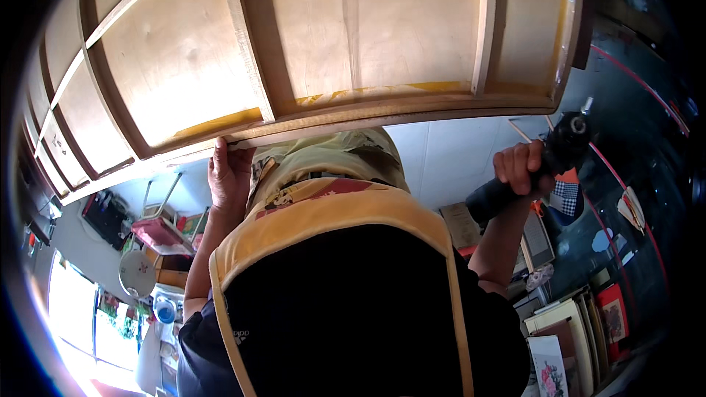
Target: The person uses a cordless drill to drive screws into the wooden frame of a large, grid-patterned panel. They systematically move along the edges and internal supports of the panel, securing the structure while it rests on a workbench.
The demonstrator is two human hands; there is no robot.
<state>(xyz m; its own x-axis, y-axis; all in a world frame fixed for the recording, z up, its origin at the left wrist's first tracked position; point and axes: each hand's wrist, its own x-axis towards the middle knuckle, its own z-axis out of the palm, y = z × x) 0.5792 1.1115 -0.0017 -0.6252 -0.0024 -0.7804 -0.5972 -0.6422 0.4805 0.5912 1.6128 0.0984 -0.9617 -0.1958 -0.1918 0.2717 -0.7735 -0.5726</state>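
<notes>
A large wooden panel [415, 25], with thin sheets set between a grid of battens, spans the upper part of the view. My left hand [232, 175] grips its near edge, the thumb against the wood and the fingers curled in below. Yellow strips show along the panel's inner border. Off the panel's right corner, my right hand [521, 167] is wrapped round a black handheld power tool [491, 200]. A short metal shaft sticks up from the tool's rounded head, apart from the panel. The tool's exact kind is unclear.
On the left are a pink-seated chair [159, 235], a pale round basin [137, 273] and a bright window [73, 312]. Boards and framed pictures [570, 338] lean at the lower right. A dark wall [632, 176] with red lines rises beyond the tool.
</notes>
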